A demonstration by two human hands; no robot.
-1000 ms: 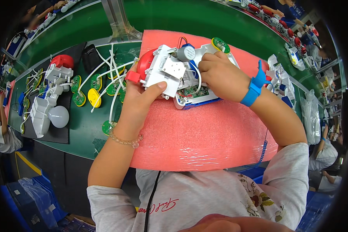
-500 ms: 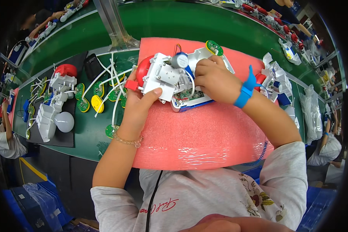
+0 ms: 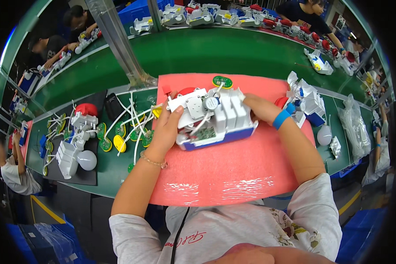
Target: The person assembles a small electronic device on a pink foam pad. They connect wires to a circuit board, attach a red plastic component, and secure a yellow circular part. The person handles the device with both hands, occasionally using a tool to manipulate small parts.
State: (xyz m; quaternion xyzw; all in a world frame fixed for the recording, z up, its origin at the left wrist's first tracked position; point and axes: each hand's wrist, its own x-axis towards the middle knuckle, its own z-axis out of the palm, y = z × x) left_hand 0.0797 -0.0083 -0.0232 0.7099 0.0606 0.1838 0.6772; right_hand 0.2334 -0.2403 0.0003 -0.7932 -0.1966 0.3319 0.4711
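A white and blue plastic device housing (image 3: 237,134) with exposed inner parts is held over the pink foam mat. My left hand (image 3: 168,123) grips its left end, thumb on the white mechanism plate (image 3: 193,108) and fingers mostly behind. At the other end my right hand (image 3: 263,108) holds the ribbed white wall (image 3: 233,112), its fingertips hidden behind it. A round silver motor (image 3: 211,103) sits in the middle, with a green circuit board (image 3: 207,133) below it. An oval green board (image 3: 222,82) on a white cable rests at the back.
Pink foam mat (image 3: 224,176) lies under the work. On the left are a partly assembled unit (image 3: 70,152), a black pouch (image 3: 115,107) and several cabled oval boards (image 3: 120,129). Another unit (image 3: 312,103) and clear plastic bags (image 3: 354,127) are on the right. Co-workers sit beyond the green belt (image 3: 207,53).
My right hand has left the housing's inside and now holds its right end. The housing has turned, bringing its ribbed wall and blue side into sight. The whole view has shifted.
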